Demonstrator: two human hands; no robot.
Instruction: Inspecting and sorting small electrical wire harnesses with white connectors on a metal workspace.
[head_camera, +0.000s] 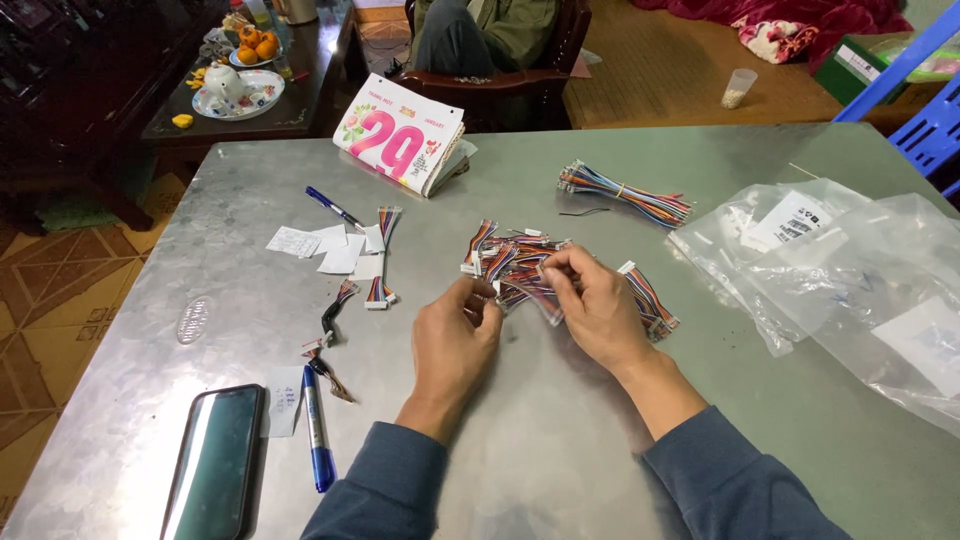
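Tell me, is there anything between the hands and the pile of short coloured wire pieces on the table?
No. Both the left hand and the right hand are already at the pile of wire pieces, with fingers pinching a piece between them. Nothing visible lies in the way.

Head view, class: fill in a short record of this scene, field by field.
Surface: grey metal table
Left hand: pinching one end of a short multicoloured wire harness
Right hand: pinching the other end
Under the hands: pile of harnesses
Front left: phone, blue pen
Right: clear plastic bags
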